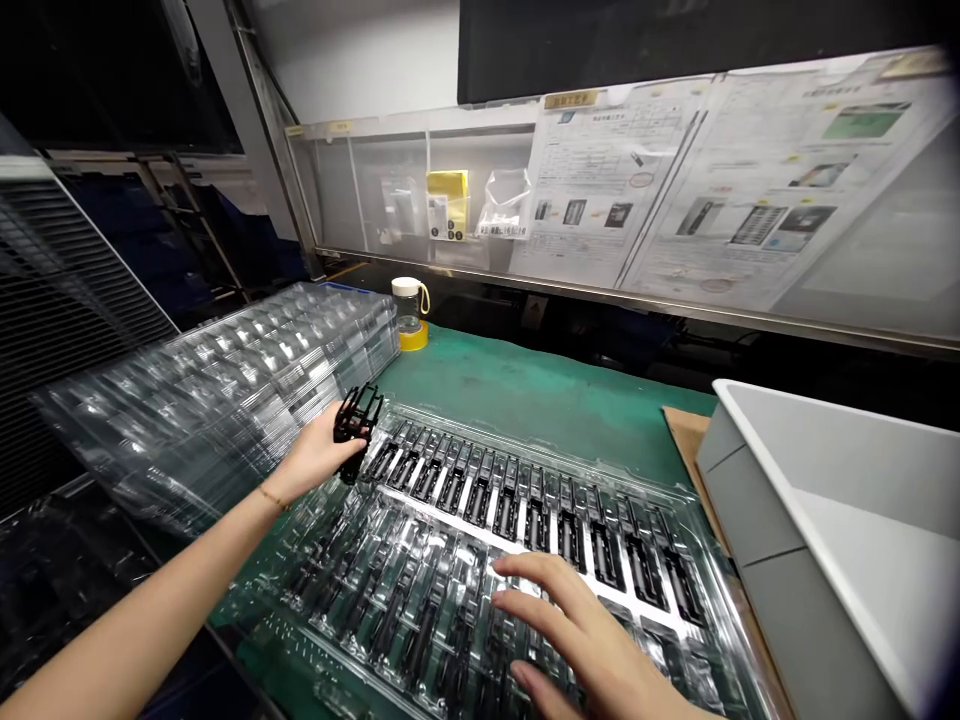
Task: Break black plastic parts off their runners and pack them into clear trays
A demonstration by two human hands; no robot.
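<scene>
Over the near right part of the clear tray (541,446), the right hand (600,640) hides several cells; only 3 of its fingertips show, and its wrist is cut off by the bottom edge. At the tray's far left corner, the left hand (324,452) hides some of a black part (349,430). Right of the tray, the grey bin (757,480) runs out of view. Beyond the tray, small print on 2 paper sheets (600,180) is illegible, and the dark panel (697,45) is cut off above.
</scene>
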